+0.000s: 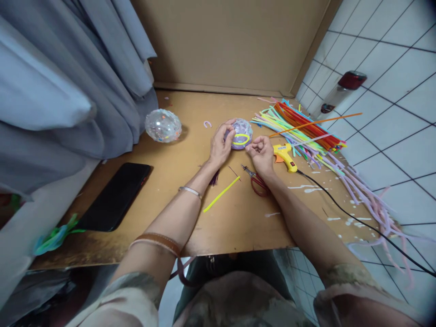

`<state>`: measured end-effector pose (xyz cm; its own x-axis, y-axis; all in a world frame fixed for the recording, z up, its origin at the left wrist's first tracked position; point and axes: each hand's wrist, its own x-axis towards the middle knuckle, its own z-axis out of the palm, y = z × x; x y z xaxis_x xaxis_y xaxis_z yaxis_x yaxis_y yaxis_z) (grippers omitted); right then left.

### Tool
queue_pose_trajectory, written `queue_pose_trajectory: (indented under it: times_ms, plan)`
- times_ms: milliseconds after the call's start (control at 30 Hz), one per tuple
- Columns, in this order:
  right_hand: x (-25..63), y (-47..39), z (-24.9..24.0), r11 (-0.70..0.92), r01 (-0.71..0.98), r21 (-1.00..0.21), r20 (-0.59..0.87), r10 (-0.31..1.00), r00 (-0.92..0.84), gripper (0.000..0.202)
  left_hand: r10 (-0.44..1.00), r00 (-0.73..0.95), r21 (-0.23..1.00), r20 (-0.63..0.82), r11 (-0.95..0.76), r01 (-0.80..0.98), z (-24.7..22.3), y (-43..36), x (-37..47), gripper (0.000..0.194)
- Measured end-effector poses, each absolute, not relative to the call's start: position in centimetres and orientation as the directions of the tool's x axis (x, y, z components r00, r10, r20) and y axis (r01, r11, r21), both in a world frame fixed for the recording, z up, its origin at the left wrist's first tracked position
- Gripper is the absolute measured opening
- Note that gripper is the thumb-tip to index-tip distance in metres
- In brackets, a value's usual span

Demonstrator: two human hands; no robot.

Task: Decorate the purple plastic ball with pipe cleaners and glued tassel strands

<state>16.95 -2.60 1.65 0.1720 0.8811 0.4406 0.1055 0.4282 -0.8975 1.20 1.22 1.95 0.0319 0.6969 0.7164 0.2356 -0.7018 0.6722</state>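
A purple and white round piece [242, 125] stands on the wooden table between my hands. A bent yellow pipe cleaner [242, 136] forms a loop at its near side. My left hand [222, 141] is at the left of the piece, its thumb and fingers pinched at the loop's left end. At the lower right edge of the piece is my right hand [260, 152], fingers pinched together; what they hold is too small to tell. Red-handled scissors [257, 182] lie partly under my right hand. A straight yellow strip [221, 194] lies nearer me.
A clear ball [163, 126] and a black phone [116, 196] are at left. Right of my hands lie a yellow glue gun [286, 156] with a black cable and a heap of colored pipe cleaners [303, 125]. A bottle [337, 93] stands by the tiled wall.
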Motion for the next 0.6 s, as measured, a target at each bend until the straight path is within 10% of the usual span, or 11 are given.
queue_pose_trajectory:
  times_ms: [600]
  plan:
    - [16.88, -2.08, 1.95, 0.418, 0.162, -0.894, 0.439, 0.888, 0.134, 0.034, 0.710, 0.036, 0.686, 0.703, -0.691, 0.228, 1.94, 1.34, 1.18, 0.043]
